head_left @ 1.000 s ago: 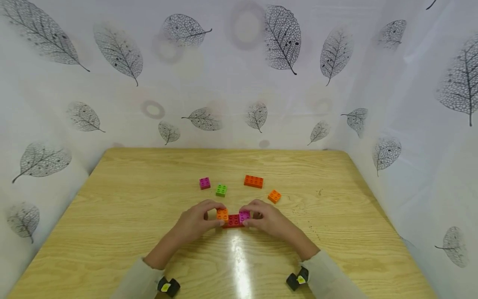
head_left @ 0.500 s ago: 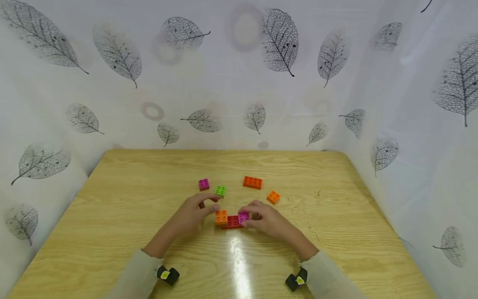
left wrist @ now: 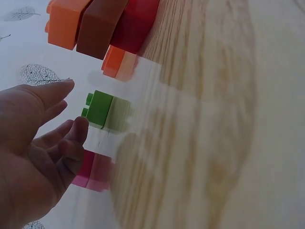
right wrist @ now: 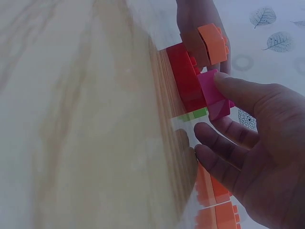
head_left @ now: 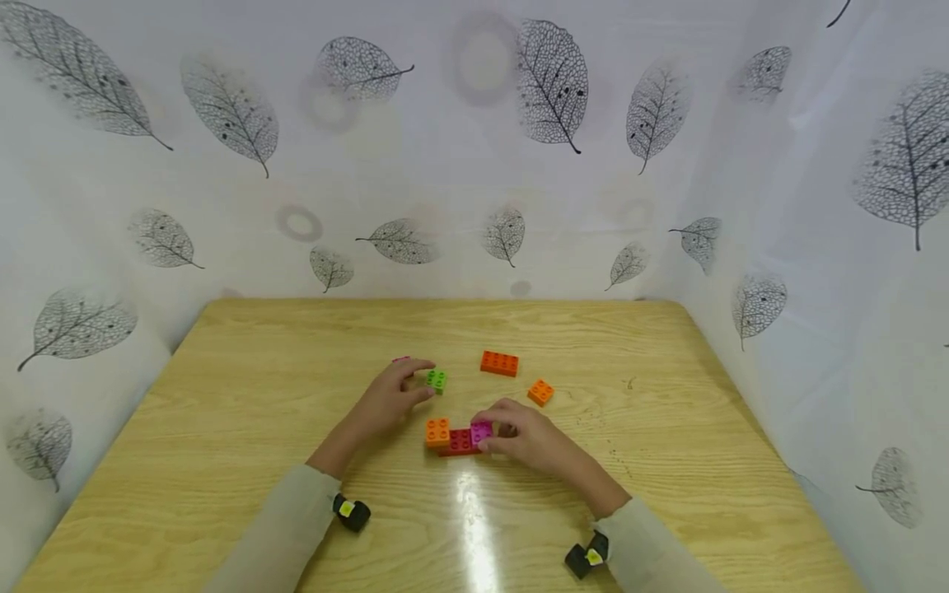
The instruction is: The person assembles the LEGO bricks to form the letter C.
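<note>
The left hand (head_left: 388,400), spread, has been shifted from the orange brick (head_left: 437,432) to beside the farther green four-stud brick (head_left: 437,381); a magenta brick (head_left: 480,433) is pinched by the right hand (head_left: 525,431) atop the oblong red brick (head_left: 460,441).

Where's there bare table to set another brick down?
Bare table lies right of the small loose orange brick, left of the left hand, and on the near side of the red brick. The middle is crowded: the left hand is near the green brick and the loose pink brick, and the right hand pinches another pink brick at the red one.
</note>
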`<state>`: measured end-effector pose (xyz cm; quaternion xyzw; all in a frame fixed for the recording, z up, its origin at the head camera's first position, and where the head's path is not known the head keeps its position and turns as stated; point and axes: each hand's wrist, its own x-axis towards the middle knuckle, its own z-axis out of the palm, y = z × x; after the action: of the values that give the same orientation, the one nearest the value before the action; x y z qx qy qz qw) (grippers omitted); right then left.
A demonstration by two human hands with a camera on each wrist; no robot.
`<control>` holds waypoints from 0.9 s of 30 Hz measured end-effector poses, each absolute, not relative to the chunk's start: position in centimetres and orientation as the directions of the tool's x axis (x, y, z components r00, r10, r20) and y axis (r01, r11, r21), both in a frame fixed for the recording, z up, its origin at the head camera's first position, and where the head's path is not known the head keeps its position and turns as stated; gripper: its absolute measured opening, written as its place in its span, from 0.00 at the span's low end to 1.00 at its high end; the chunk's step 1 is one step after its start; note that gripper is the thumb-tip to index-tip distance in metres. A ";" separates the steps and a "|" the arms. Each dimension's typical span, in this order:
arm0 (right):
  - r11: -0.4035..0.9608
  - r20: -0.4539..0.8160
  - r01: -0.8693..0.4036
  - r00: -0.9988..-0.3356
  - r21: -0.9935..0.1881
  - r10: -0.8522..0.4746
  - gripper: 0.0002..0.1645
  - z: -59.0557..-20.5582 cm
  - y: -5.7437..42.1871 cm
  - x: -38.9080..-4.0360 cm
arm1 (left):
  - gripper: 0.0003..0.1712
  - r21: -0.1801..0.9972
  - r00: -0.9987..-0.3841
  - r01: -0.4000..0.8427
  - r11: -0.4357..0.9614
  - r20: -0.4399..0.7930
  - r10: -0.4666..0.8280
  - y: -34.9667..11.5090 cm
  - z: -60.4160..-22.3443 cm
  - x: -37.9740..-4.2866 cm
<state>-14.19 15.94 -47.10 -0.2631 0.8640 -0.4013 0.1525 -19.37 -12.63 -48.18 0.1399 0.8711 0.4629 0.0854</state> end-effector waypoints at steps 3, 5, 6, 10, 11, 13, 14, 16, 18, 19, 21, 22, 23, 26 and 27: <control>0.543 -0.059 -0.325 -0.817 -0.774 -0.573 0.23 -47.1 15.9 -14.2 | 0.28 0.830 -0.943 0.164 0.533 -0.026 0.331 -12.2 -48.5 -19.8; 0.542 -0.058 -0.326 -0.817 -0.774 -0.573 0.23 -47.1 15.9 -14.1 | 0.28 0.830 -0.940 0.162 0.534 -0.035 0.340 -12.0 -48.7 -20.0; 0.542 -0.056 -0.327 -0.817 -0.774 -0.574 0.23 -47.1 15.9 -14.1 | 0.28 0.828 -0.939 0.161 0.538 -0.039 0.343 -11.9 -48.8 -20.1; 0.535 -0.045 -0.339 -0.814 -0.774 -0.580 0.23 -47.1 15.9 -14.2 | 0.29 0.823 -0.939 0.154 0.546 -0.050 0.341 -11.7 -49.2 -20.3; 0.533 -0.042 -0.341 -0.813 -0.774 -0.581 0.23 -47.1 15.9 -14.2 | 0.29 0.822 -0.938 0.156 0.548 -0.050 0.342 -11.7 -49.2 -20.3; 0.531 -0.040 -0.341 -0.813 -0.776 -0.580 0.23 -47.1 16.0 -14.2 | 0.29 0.822 -0.938 0.151 0.550 -0.056 0.341 -11.6 -49.3 -20.3; 0.531 -0.040 -0.338 -0.815 -0.777 -0.579 0.23 -47.1 16.0 -14.2 | 0.29 0.821 -0.938 0.150 0.550 -0.057 0.341 -11.6 -49.2 -20.3; 0.531 -0.039 -0.338 -0.816 -0.777 -0.577 0.23 -47.1 16.0 -14.1 | 0.29 0.820 -0.938 0.148 0.553 -0.061 0.342 -11.6 -49.1 -20.2; 0.535 -0.043 -0.335 -0.818 -0.775 -0.574 0.24 -47.1 16.0 -14.2 | 0.29 0.820 -0.937 0.149 0.553 -0.061 0.343 -11.5 -49.0 -20.1; 0.535 -0.042 -0.335 -0.818 -0.775 -0.573 0.24 -47.1 16.0 -14.2 | 0.28 0.819 -0.937 0.152 0.553 -0.059 0.345 -11.5 -48.9 -20.1; 0.534 -0.040 -0.340 -0.816 -0.774 -0.576 0.24 -47.1 16.0 -14.2 | 0.27 0.815 -0.937 0.158 0.557 -0.055 0.346 -11.5 -48.9 -20.1; 0.534 -0.038 -0.342 -0.816 -0.773 -0.577 0.23 -47.1 16.0 -14.2 | 0.26 0.813 -0.937 0.160 0.560 -0.053 0.346 -11.4 -48.9 -20.1; 0.536 -0.038 -0.344 -0.815 -0.771 -0.578 0.23 -47.1 16.0 -14.2 | 0.25 0.811 -0.938 0.159 0.563 -0.053 0.342 -11.4 -48.9 -20.1; 0.533 -0.033 -0.350 -0.813 -0.770 -0.582 0.23 -47.0 16.0 -14.2 | 0.24 0.801 -0.941 0.164 0.576 -0.048 0.335 -11.4 -49.1 -20.1; 0.533 -0.035 -0.348 -0.813 -0.771 -0.581 0.23 -47.0 16.0 -14.2 | 0.24 0.799 -0.942 0.166 0.578 -0.046 0.334 -11.4 -49.1 -20.1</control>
<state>-14.16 16.02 -47.00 -0.2691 0.8635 -0.4011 0.1450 -20.09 -11.40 -49.09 0.1415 0.8829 0.4373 0.0959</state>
